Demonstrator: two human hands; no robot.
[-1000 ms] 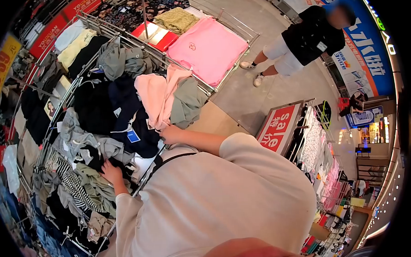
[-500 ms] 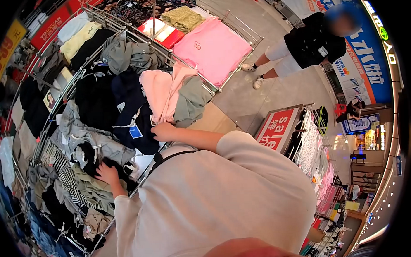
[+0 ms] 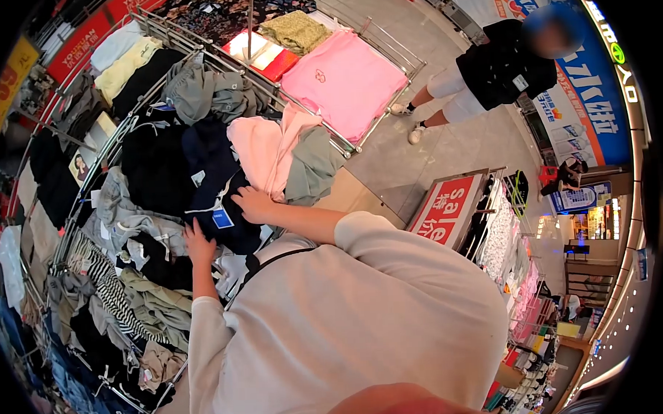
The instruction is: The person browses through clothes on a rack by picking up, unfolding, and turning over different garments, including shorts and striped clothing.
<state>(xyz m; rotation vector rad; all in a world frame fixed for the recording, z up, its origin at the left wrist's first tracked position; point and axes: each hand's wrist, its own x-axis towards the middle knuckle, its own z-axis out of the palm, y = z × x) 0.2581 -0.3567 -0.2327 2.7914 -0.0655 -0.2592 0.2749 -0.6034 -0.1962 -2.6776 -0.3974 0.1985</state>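
A navy garment (image 3: 217, 160) with a pale drawstring and a blue tag (image 3: 222, 219) lies on the heaped clothes rack. My left hand (image 3: 200, 245) touches its lower left edge, fingers apart, beside a black garment. On its right side rests my right hand (image 3: 255, 205), fingers slightly spread on the cloth near the tag. A pink garment (image 3: 260, 152) and a grey-green one (image 3: 312, 167) lie just above my right hand. Grey clothes (image 3: 116, 203) and a black-and-white striped piece (image 3: 115, 295) are to the left.
Metal rails (image 3: 386, 95) border a folded pink shirt (image 3: 342, 79). A red sale sign (image 3: 448, 209) tops another clothing rack at right. A person in a black top (image 3: 505, 66) and white shorts stands on the walkway (image 3: 446, 144).
My left hand has moved up and right from the black garment to the navy one. My right hand has shifted from the edge by the pink garment onto the navy cloth.
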